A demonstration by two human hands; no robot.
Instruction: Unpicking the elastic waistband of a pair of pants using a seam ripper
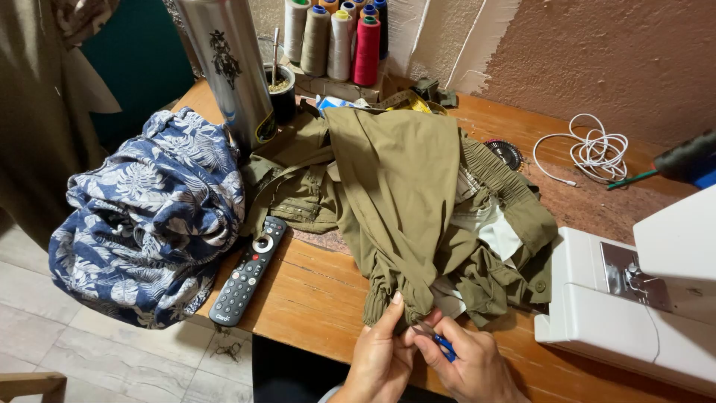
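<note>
- Head view: olive trousers (403, 194) lie heaped on the wooden table (313, 298), one gathered cuff hanging toward the near edge.
- Left hand (380, 358) pinches that cuff between thumb and fingers, closed on the fabric.
- Right hand (473, 366) is just beside it, fingers curled tight around a small blue-handled tool (440, 342) whose tip meets the cuff; what kind of tool it is cannot be told.
- Black remote (248, 270) lies left of the trousers, near the table edge.
- Blue floral cloth (149, 216) is bundled over the table's left corner.
- White sewing machine (634, 298) stands at the right, touching the trousers' edge.
- Steel flask (227, 67) and a dark cup (281, 89) with a metal straw stand behind the heap.
- Thread cones (335, 37) line the wall at the back.
- White cable (589, 149) is coiled at the far right, well apart from the hands.
</note>
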